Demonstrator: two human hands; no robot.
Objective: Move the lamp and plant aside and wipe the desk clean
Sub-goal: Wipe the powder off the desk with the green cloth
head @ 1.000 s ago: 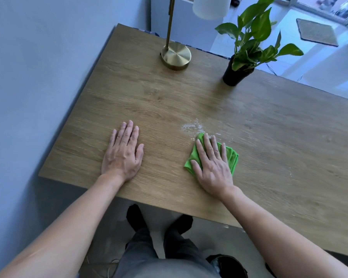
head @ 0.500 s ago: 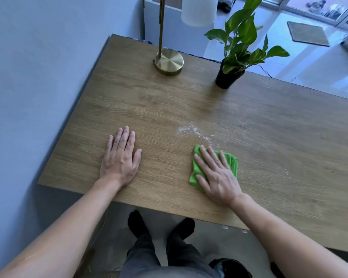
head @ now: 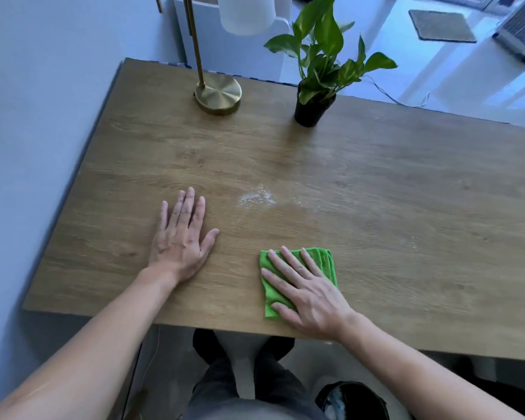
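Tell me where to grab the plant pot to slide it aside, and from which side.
Grip the black pot around its side wall, below the rim, coming in low from the near side. The leaves spread wide above and lean over the rim, so a reach from above would probably crush them. The right hand is nearer, but it presses flat on the green cloth; the left hand lies flat and free.

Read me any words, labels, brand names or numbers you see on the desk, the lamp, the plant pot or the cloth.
None: no readable text shows anywhere in this view.
Lamp: plain brass base, no marking.
Pot: plain black, no label.
Cloth: plain green under the right hand, no tag visible.
Desk: bare wood grain with a whitish smear, no print.
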